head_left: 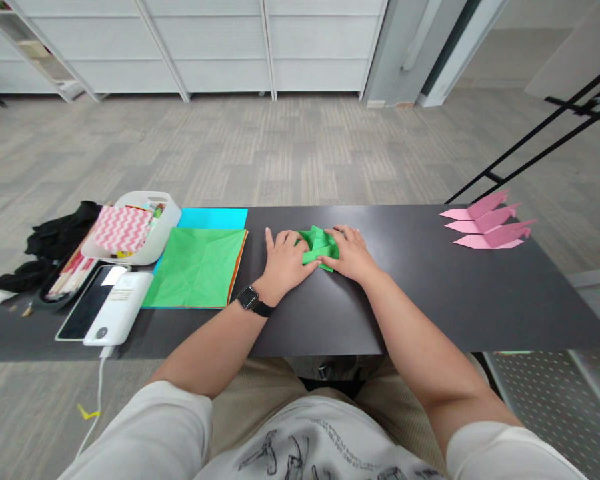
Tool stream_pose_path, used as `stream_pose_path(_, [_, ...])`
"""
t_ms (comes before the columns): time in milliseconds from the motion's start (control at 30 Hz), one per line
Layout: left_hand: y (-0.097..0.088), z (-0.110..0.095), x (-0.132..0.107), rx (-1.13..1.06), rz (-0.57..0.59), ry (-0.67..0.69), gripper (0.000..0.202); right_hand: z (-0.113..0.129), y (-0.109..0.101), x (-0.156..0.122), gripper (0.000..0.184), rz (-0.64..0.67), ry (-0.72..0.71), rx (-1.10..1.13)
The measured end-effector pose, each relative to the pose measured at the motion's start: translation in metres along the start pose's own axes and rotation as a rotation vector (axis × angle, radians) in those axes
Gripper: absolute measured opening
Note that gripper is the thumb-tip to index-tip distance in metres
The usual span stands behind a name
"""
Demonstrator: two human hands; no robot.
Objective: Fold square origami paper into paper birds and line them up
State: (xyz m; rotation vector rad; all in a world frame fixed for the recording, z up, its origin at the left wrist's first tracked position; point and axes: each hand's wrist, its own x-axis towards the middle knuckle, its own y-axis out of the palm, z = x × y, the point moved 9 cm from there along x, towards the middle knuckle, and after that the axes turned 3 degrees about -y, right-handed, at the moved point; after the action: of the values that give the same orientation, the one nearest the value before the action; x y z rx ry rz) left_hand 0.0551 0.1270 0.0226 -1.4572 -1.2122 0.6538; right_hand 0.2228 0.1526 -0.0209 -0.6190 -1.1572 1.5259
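Note:
A partly folded green paper (319, 247) lies on the dark table (420, 293) in front of me. My left hand (284, 260) rests on its left side, fingers pressed down on the paper, a black watch on the wrist. My right hand (349, 253) covers its right side, fingers flat on the fold. Both hands press the paper against the table; most of the paper's lower edge is hidden under them.
A stack of coloured sheets, green on top (197, 268), lies to the left with a blue sheet (214, 218) behind. Further left are a white tray (166, 230) with patterned paper, a phone (85, 312) and a white power bank (120, 308). Pink folded pieces (487, 227) sit far right.

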Motion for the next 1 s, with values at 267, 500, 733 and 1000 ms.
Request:
stream_pose_path(267, [0.0,-0.001,-0.001,0.015,0.011,-0.005,0.031,-0.003,0.002,0.001,0.085,-0.001,0.017,0.015])
stream_pose_path(500, [0.002,0.001,0.0,-0.005,0.014,-0.007,0.032,-0.006,0.001,0.002,0.084,0.012,0.028,0.04])
stream_pose_path(733, [0.0,0.0,0.001,0.014,0.026,-0.009,0.032,-0.021,-0.003,0.003,0.086,0.025,0.12,0.036])
stream_pose_path(1000, [0.004,0.004,0.0,0.002,0.028,-0.023,0.032,-0.044,-0.012,0.001,0.08,-0.012,0.233,0.013])
